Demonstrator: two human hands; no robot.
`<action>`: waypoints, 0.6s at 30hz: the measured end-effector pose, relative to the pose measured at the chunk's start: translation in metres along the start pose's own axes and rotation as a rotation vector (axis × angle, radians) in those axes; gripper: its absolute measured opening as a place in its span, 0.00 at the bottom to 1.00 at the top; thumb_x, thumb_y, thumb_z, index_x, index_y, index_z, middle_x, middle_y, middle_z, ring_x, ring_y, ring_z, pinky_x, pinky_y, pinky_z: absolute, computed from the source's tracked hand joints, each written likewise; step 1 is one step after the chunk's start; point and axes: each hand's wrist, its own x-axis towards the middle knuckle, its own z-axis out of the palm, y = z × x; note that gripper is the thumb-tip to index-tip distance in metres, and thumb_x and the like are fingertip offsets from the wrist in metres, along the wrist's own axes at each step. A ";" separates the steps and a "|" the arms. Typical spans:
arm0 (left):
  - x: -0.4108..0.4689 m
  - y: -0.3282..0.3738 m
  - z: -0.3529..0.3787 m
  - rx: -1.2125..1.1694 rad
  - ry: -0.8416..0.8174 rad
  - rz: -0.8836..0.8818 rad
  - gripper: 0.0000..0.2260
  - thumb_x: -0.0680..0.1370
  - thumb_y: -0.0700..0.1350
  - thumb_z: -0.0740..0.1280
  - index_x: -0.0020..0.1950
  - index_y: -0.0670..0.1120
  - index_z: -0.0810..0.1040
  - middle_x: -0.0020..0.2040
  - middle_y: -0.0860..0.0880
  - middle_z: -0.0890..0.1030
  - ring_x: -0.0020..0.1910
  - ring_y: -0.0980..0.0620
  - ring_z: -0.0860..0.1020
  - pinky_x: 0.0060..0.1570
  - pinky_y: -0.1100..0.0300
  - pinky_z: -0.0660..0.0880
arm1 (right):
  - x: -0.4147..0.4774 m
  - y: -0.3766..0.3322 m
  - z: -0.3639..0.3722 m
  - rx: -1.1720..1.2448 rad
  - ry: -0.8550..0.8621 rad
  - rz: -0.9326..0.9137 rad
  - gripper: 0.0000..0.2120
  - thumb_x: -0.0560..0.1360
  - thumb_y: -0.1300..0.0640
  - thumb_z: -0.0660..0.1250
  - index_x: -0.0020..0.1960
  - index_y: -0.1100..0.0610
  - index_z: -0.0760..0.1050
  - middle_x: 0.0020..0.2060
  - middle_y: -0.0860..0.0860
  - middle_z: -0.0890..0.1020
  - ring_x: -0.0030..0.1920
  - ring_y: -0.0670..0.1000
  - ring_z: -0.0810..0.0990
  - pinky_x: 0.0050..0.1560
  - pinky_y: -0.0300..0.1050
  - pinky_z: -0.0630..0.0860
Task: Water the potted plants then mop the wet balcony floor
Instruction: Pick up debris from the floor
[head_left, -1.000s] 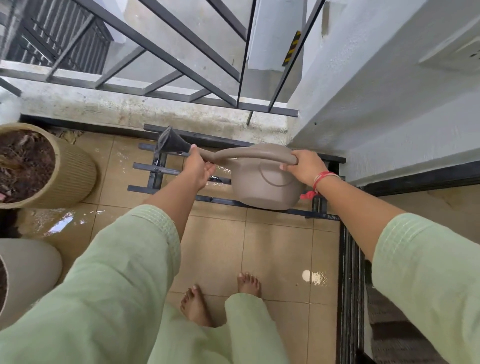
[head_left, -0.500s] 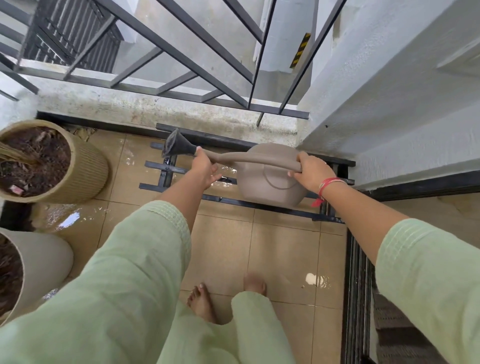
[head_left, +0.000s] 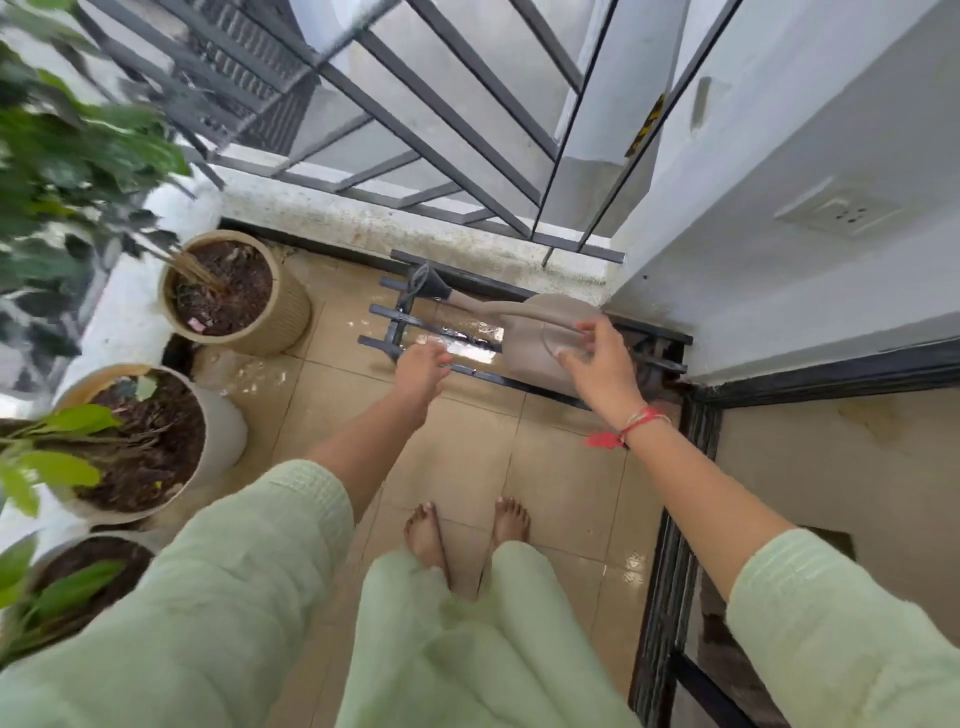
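Observation:
The taupe watering can rests on a black metal rack in the far right corner of the balcony, its dark rose pointing left. My right hand hovers just above the can's handle with fingers spread, holding nothing. My left hand is open over the rack, clear of the spout. Three potted plants stand along the left: a ribbed beige pot, a white pot and a third pot at the lower left. The tan floor tiles are wet, with puddles near the pots.
A black railing on a low white kerb closes the far side. A white wall with a socket stands on the right, and a black sliding-door track runs beside my bare feet. Leaves hang in at the upper left.
Both hands have let go of the watering can, which now sits on the rack. The view has pulled back and up, bringing more pots and foliage into sight.

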 end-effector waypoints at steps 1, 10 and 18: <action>-0.024 0.001 -0.002 0.047 0.013 0.062 0.12 0.82 0.44 0.54 0.57 0.41 0.75 0.56 0.43 0.76 0.45 0.52 0.75 0.41 0.64 0.70 | -0.018 -0.013 -0.008 0.128 -0.034 0.047 0.11 0.74 0.57 0.68 0.56 0.56 0.72 0.54 0.53 0.75 0.54 0.50 0.74 0.56 0.46 0.72; -0.213 -0.017 -0.039 0.091 0.091 0.394 0.09 0.82 0.46 0.58 0.46 0.51 0.76 0.50 0.50 0.80 0.50 0.54 0.77 0.50 0.60 0.71 | -0.166 -0.086 -0.050 0.317 -0.377 -0.060 0.04 0.77 0.55 0.64 0.44 0.50 0.73 0.46 0.50 0.77 0.48 0.48 0.75 0.43 0.41 0.72; -0.307 -0.072 -0.116 -0.228 0.496 0.398 0.06 0.81 0.40 0.58 0.50 0.44 0.75 0.46 0.48 0.78 0.41 0.57 0.75 0.33 0.76 0.69 | -0.240 -0.141 0.016 0.069 -0.825 -0.265 0.03 0.75 0.53 0.66 0.43 0.51 0.74 0.39 0.47 0.77 0.41 0.46 0.75 0.42 0.41 0.71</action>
